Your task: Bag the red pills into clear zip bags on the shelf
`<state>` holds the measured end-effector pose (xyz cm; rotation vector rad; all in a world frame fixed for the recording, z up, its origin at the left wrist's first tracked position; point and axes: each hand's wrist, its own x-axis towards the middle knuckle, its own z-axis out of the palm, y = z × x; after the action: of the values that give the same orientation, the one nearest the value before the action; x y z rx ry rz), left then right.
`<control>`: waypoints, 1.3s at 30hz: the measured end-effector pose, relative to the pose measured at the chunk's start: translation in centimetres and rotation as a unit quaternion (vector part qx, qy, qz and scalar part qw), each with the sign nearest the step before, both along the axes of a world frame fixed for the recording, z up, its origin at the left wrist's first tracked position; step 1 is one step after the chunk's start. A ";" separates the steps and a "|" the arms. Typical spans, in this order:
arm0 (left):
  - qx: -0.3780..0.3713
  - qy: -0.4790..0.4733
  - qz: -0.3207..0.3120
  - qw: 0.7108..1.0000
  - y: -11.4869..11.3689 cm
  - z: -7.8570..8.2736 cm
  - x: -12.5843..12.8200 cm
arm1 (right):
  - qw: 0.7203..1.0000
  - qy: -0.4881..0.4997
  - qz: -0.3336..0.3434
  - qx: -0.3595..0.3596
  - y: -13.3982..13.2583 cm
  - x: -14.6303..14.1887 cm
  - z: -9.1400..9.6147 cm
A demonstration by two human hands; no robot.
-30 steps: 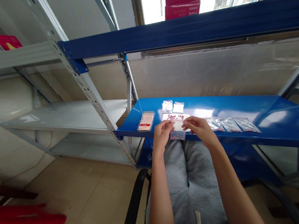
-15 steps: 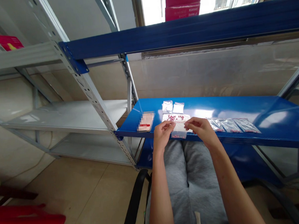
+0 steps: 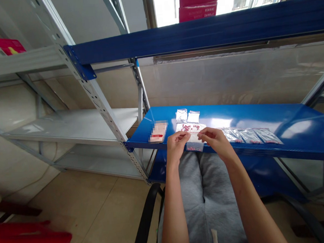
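A small clear zip bag (image 3: 195,145) with red beads at its bottom hangs between my hands at the shelf's front edge. My left hand (image 3: 176,145) pinches the bag's top at the left. Fingers of my right hand (image 3: 214,140) are closed on the same top edge, farther right. Just beyond my hands, loose red beads (image 3: 186,127) lie in two clusters on a white sheet (image 3: 203,126). To the right of my right hand, several filled zip bags (image 3: 249,135) lie in a row. Behind the beads are two whitish zip bags (image 3: 181,115).
A phone-like flat object (image 3: 158,132), partly blurred out, lies on the blue shelf (image 3: 234,114) to the left. A blue beam (image 3: 200,32) crosses above. A perforated metal post (image 3: 101,103) stands left, and a red stool (image 3: 28,240) is on the floor.
My right hand has slid slightly left along the bag's top, closer to my left hand. The bag's lower part has shifted a little right. My left hand has hardly moved.
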<state>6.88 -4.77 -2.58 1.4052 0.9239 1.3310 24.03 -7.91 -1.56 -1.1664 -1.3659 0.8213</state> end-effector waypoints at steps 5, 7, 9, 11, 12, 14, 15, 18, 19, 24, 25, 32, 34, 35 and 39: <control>-0.019 0.002 -0.026 0.999 -0.1 0.2 -0.1 | 1.000 0.003 0.020 0.007 -0.3 0.2 0.2; -0.021 -0.002 -0.041 0.999 -0.1 0.2 0.0 | 0.999 -0.004 0.047 -0.005 -0.4 0.2 0.3; -0.022 -0.002 -0.043 0.999 -0.1 0.2 0.0 | 0.998 -0.010 0.067 -0.017 -0.5 0.2 0.4; -0.025 0.000 -0.045 0.999 -0.1 0.1 0.1 | 0.997 -0.015 0.076 -0.025 -0.5 0.1 0.5; -0.025 0.000 -0.046 0.999 -0.1 0.1 0.1 | 0.996 -0.018 0.080 -0.026 -0.5 0.0 0.5; -0.018 0.003 -0.048 0.999 -0.1 0.0 0.1 | 0.995 -0.032 0.088 -0.022 -0.4 -0.1 0.4; -0.012 0.006 -0.047 0.999 0.0 0.0 0.1 | 0.995 -0.039 0.088 -0.016 -0.2 -0.1 0.3; 0.005 0.025 -0.044 0.999 0.2 -0.3 0.0 | 0.995 -0.057 0.079 0.009 0.1 -0.1 -0.2; 0.012 0.033 -0.043 0.998 0.2 -0.4 0.1 | 0.995 -0.063 0.076 0.015 0.2 -0.1 -0.3; 0.053 0.081 -0.023 0.995 0.6 -1.0 0.2 | 0.994 -0.097 0.038 0.033 0.4 -0.3 -0.8; 0.060 0.088 -0.020 0.994 0.6 -1.0 0.3 | 0.994 -0.100 0.030 0.034 0.4 -0.3 -0.8; 0.065 0.095 -0.039 0.993 0.6 -0.7 0.0 | 0.996 -0.068 0.046 0.024 0.5 -0.5 -0.8; 0.069 0.098 -0.044 0.992 0.6 -0.7 -0.1 | 0.996 -0.065 0.053 0.017 0.6 -0.5 -0.8; 0.071 0.099 -0.045 0.991 0.7 -0.7 -0.1 | 0.996 -0.065 0.056 0.015 0.6 -0.5 -0.8; 0.070 0.087 -0.050 0.992 0.7 -0.8 -0.1 | 0.995 -0.075 0.054 0.022 0.5 -0.4 -0.9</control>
<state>6.83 -4.10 -3.41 1.6757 0.8752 1.2313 23.61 -7.39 -2.42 -1.1452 -1.5742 0.7882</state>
